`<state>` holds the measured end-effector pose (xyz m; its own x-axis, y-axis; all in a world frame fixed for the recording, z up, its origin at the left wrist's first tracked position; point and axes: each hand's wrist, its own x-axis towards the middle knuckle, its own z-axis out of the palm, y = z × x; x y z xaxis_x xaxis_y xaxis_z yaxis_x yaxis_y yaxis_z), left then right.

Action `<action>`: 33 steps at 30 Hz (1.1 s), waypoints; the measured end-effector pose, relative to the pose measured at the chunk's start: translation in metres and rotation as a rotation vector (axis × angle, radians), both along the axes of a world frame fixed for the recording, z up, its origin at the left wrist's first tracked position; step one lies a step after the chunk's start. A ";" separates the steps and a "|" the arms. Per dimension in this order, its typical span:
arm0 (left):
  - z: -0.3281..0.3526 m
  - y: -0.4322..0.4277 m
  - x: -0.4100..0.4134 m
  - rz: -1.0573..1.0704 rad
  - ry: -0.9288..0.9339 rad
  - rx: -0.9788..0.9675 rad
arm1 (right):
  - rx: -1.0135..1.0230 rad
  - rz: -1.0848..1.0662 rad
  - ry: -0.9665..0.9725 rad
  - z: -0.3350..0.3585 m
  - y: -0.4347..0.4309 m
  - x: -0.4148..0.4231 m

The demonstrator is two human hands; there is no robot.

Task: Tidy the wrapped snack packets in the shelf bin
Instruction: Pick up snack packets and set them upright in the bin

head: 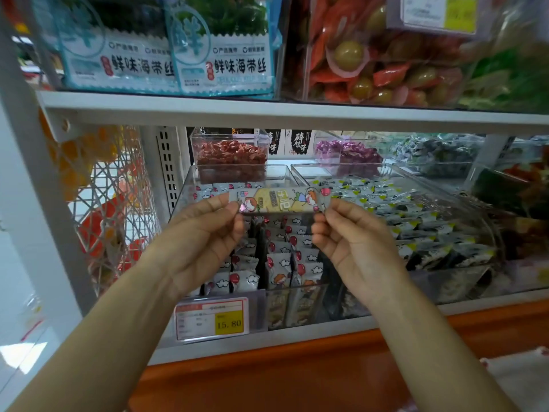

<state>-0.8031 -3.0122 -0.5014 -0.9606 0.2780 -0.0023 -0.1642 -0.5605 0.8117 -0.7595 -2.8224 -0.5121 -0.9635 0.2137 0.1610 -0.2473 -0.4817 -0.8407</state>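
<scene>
Hands apart, above bin, each pinching one end of the same packet: left hand [205,236] on left seal, right hand [353,239] on right seal. Clear shelf bin [181,194] on lower shelf holds standing rows of cartoon-print packets [279,263], some leaning. Held snack packet [279,200] stretched level, printed face to camera, over bin's rear half. Likely best: grip by seals only, turn packet to match rows, slot into dark gap [261,257], avoid toppling neighbours.

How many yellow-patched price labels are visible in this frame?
2. The lower price label hangs at the front of the shelf bin of cartoon packets; the upper price label is on the clear box at top right, blurred. Others may be hidden.
</scene>
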 end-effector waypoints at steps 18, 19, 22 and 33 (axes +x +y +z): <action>0.002 0.010 0.012 0.124 0.142 -0.247 | 0.552 -0.308 0.216 0.001 -0.005 0.009; 0.002 0.009 0.012 0.127 0.162 -0.245 | 0.580 -0.310 0.213 0.001 -0.005 0.010; 0.002 0.007 0.011 0.120 0.247 -0.341 | 0.742 -0.345 0.224 0.001 -0.006 0.011; 0.008 0.009 0.026 0.092 0.508 -0.729 | 0.793 -0.458 0.231 0.002 -0.002 0.010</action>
<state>-0.7776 -3.0033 -0.4938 -0.9123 0.2957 0.2832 0.3323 0.1305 0.9341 -0.7493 -2.8249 -0.5099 -0.7388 0.3096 0.5986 -0.4726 0.3952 -0.7877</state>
